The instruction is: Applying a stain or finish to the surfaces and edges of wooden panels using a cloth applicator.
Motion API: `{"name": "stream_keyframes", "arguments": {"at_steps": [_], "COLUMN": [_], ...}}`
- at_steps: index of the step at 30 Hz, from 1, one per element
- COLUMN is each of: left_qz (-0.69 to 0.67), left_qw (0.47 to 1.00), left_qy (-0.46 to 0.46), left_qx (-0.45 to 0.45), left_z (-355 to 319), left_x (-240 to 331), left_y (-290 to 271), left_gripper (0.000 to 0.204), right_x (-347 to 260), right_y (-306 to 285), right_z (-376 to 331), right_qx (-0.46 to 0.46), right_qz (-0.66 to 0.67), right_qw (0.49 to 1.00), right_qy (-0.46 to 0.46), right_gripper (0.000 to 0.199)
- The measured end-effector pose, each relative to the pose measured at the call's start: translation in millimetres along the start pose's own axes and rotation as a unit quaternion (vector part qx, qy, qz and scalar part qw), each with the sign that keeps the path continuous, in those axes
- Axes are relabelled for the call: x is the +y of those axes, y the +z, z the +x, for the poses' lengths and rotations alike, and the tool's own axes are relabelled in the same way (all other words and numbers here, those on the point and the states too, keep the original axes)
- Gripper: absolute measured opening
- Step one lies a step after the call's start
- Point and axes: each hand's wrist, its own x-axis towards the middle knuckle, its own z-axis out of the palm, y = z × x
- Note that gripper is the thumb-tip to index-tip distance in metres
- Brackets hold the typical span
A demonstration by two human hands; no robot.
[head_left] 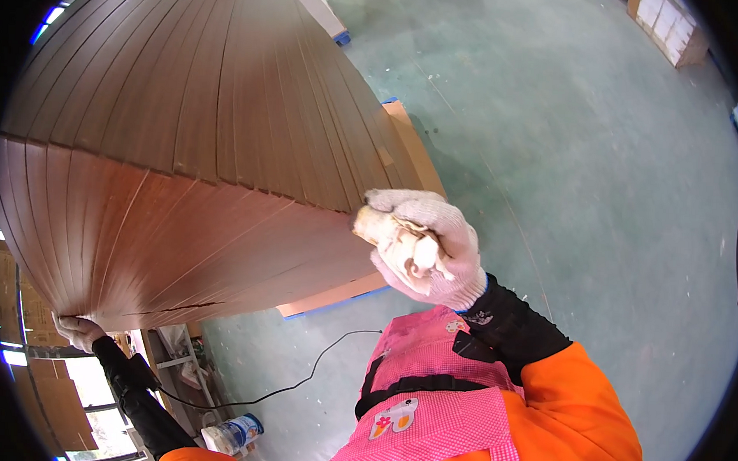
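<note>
A tall stack of brown boards (227, 76) fills the left half of the view, their edges lined up side by side. At the stack's near right corner my right hand (443, 242), in a white knit glove, is closed around a crumpled off-white rag (409, 253). The rag touches or nearly touches the corner. My left hand (78, 331), also gloved, is at the stack's far left lower end, its fingers bent against a board edge. Part of the left fingers is hidden.
Under the stack lies a tan cardboard sheet (333, 297) with blue edges. A black cable (305, 380) runs across the green floor (586, 158). A white-and-blue bucket (241, 431) stands at lower left near shelving (180, 358). White-sided cartons (668, 28) sit far right.
</note>
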Motion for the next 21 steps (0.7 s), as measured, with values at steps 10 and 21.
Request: {"name": "stream_keyframes", "arguments": {"at_steps": [10,21], "left_qz": [0.007,0.007], "left_qw": [1.000,1.000], "left_qy": [0.006,-0.002], "left_qx": [0.021,0.015], "left_z": [4,0], "left_x": [-9,-9], "left_y": [0,0], "left_gripper": [0.073,0.072], "right_x": [-10,-27], "right_y": [-6,-4], "right_z": [8,26], "right_qx": [-0.005,-0.060], "right_qz": [-0.103,-0.199], "right_qw": [0.995,0.975], "right_qy": [0.010,0.077], "right_gripper": [0.047,0.043]}}
